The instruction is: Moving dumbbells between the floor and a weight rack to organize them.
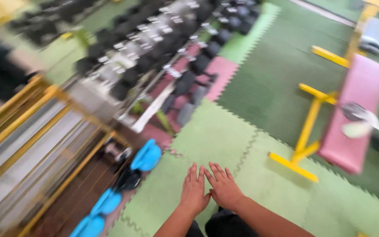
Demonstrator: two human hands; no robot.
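Small white labels on the dark dumbbell ends, blurred, rack at upper left

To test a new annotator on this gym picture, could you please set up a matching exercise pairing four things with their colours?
Things:
1. bench pad
2. bench frame
3. dumbbells near the hands
4. dumbbells on the rack

Colours:
A. blue
B. black
C. pink
D. yellow

Pairs: 1-C, 2-D, 3-A, 4-B. The left hand and right hand are held open side by side, empty, above the light green floor mat.
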